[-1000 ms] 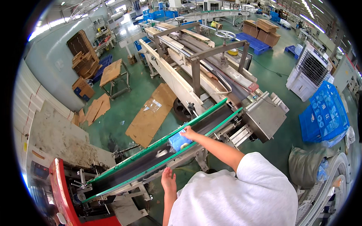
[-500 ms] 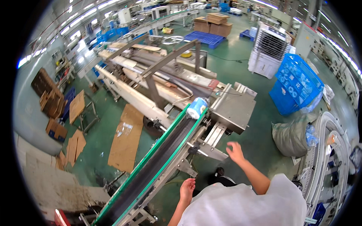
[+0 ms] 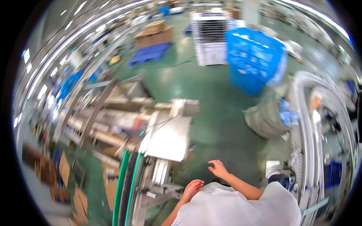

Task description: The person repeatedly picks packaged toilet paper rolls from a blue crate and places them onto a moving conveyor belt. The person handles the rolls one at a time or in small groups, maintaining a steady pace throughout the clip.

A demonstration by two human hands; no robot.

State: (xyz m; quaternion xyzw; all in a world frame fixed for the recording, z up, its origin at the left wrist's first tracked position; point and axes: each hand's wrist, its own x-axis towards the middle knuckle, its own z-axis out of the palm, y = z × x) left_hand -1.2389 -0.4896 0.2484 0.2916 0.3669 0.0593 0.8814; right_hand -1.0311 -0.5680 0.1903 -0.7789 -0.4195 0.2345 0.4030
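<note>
My right hand [image 3: 217, 168] hangs in the air over the green floor [image 3: 222, 124], fingers apart, holding nothing. My left hand [image 3: 193, 188] is low in front of my white top, loosely curled and empty, close to the metal frame of the conveyor [image 3: 126, 184]. The conveyor with green side rails runs off to the lower left and ends at a flat steel table [image 3: 167, 137]. The picture is blurred by motion.
A grey sack [image 3: 266, 120] holding blue packets stands on the floor at right. Behind it are a blue crate [image 3: 252, 60] and a white cooler unit [image 3: 210, 37]. A white roller track [image 3: 307, 124] curves down the right side. Cardboard sheets [image 3: 64, 169] lie at left.
The view has swung to the right. My right hand has come off the blue packet on the belt and pulled back toward me; the packet rode to the belt's end and is out of sight now.
</note>
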